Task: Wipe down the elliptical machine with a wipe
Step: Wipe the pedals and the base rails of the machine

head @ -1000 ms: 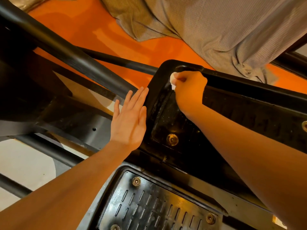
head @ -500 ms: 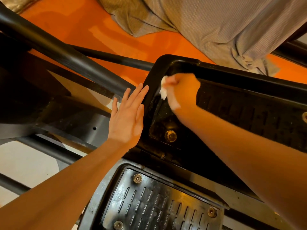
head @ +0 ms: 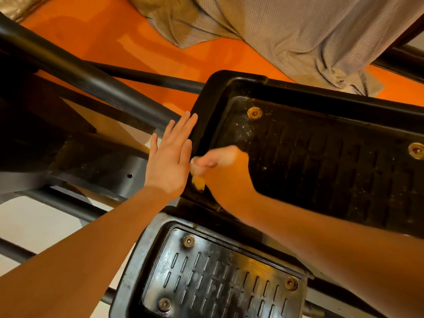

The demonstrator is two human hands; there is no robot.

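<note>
Two bare hands work at the elliptical's upper foot pedal [head: 321,157]: our left hand [head: 168,157] presses flat, fingers straight, against its outer rim, while our right hand [head: 220,166] (blurred) curls around a wipe [head: 198,181] at the pedal's near-left corner. Grey cloth [head: 286,31] lies on the orange floor [head: 114,42] beyond.

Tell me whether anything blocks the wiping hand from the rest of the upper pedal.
Nothing visible does. The right hand holds the wipe at the near left corner of the upper pedal, whose tread lies bare to the right. The left hand lies flat against the pedal's outer left edge, outside the tread.
</note>
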